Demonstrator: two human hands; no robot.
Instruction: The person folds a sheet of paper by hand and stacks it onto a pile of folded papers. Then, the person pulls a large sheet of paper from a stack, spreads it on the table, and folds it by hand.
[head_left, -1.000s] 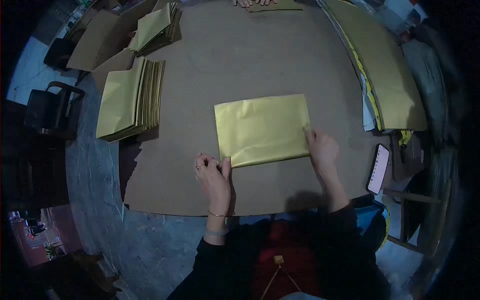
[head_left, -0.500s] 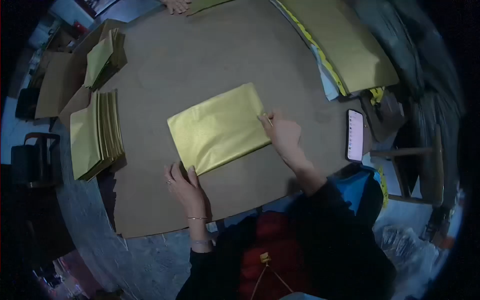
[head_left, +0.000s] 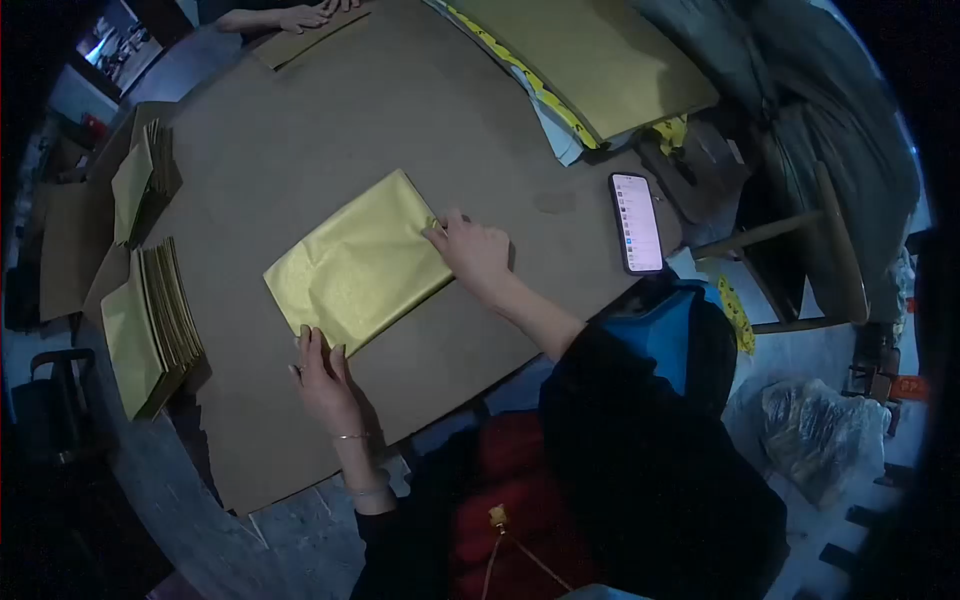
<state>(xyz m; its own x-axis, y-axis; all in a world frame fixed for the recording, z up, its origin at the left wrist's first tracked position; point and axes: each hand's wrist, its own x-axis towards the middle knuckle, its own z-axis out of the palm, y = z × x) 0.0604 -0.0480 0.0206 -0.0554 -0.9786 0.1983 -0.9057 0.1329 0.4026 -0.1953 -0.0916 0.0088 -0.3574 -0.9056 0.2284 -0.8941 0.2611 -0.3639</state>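
Note:
A flat rectangle of shiny gold paper (head_left: 360,265) lies at an angle on the table, its surface slightly creased. At its right edge is my right hand (head_left: 475,250), fingers curled and pinching the paper's border. My left hand (head_left: 328,385) rests at the lower left corner, with its fingers apart and their tips touching the paper's edge. The underside of the paper is hidden.
Folded gold paper stands in one bundle (head_left: 150,330) and another bundle (head_left: 145,185) at the left. A phone (head_left: 637,222) lies lit at the right. Large sheets (head_left: 620,70) are stacked beyond it. Across the brown tabletop (head_left: 260,440), another person's hands (head_left: 310,15) touch a folded piece.
The camera view has turned, so the table and everything on it appear shifted left and rotated. More of the other person's arm shows. My hands keep nearly the same places on the gold paper.

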